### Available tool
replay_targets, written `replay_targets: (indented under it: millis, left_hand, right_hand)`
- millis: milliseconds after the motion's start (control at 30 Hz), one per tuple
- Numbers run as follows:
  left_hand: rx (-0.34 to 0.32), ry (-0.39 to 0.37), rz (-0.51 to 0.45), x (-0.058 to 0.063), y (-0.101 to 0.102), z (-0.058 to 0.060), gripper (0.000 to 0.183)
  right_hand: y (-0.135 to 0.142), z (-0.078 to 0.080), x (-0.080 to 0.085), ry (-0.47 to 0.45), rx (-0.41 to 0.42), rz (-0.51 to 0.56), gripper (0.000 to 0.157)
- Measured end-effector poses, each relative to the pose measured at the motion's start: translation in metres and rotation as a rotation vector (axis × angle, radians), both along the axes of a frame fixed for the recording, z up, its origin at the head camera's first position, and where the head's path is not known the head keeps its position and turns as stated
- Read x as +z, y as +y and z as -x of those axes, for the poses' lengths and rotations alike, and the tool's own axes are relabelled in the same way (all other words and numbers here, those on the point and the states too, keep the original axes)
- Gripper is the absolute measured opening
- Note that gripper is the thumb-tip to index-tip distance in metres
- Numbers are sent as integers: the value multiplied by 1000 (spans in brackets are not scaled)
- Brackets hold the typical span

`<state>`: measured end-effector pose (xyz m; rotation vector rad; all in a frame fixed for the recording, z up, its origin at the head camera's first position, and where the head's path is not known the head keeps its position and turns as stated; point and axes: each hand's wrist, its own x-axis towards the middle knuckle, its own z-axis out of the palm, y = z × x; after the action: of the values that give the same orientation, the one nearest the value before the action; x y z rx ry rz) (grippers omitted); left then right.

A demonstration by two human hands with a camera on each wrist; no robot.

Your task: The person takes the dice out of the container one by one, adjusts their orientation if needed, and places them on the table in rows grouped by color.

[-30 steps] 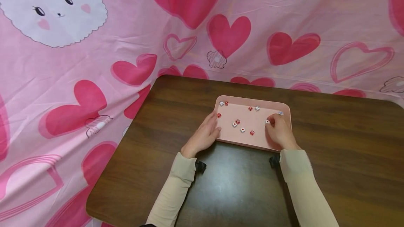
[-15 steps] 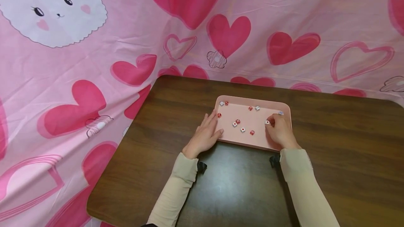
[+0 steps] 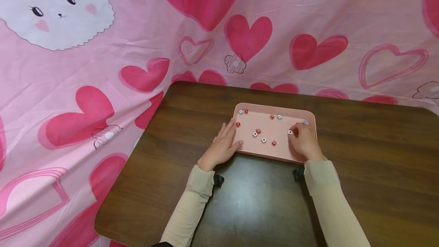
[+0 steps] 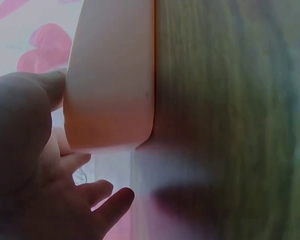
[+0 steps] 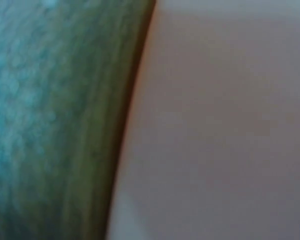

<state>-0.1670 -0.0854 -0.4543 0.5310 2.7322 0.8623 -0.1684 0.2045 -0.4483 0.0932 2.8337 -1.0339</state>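
A shallow pink tray (image 3: pixel 250 148) lies on the table with several small red and white dice in it. Over the tray's right part, my right hand (image 3: pixel 305 142) pinches a white die (image 3: pixel 290 132) between thumb and fingertips. My left hand (image 3: pixel 221 146) rests at the tray's left edge, fingers extended, thumb over the near left corner. In the left wrist view the left hand (image 4: pixel 45 165) lies along the tray's outer wall (image 4: pixel 110 75). The right wrist view shows only the blurred tray wall (image 5: pixel 215 125); the right hand is out of it.
Inside the tray, a red die (image 3: pixel 238 124) sits near the left hand, and a white die (image 3: pixel 263 140) and a red die (image 3: pixel 274 143) lie nearer the middle. A brown wooden table (image 3: pixel 164 155) carries the tray. Pink heart-patterned cloth (image 3: pixel 205 60) hangs behind and at left.
The left hand has shifted slightly, its fingers spreading and its thumb moving further over the tray's corner. The right hand keeps its pinch on the white die in nearly the same spot.
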Motion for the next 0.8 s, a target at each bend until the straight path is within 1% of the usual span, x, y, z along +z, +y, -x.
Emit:
replay_targets:
  millis: [200,400,567,800]
  left_hand:
    - [-20,10,2,1,-3,2,73]
    - [-42,18,0,2,-6,2,66]
    - [-51,17,9,2,-6,2,63]
    - [-49,2,3,2,-7,1,63]
  right_hand:
    - [1,0,1,-50,-12,18,26]
    - [2,0,2,-73,-13,30,26]
    - [2,-1,3,-60,0,25,26]
    - [3,-1,1,-38,8,27,25]
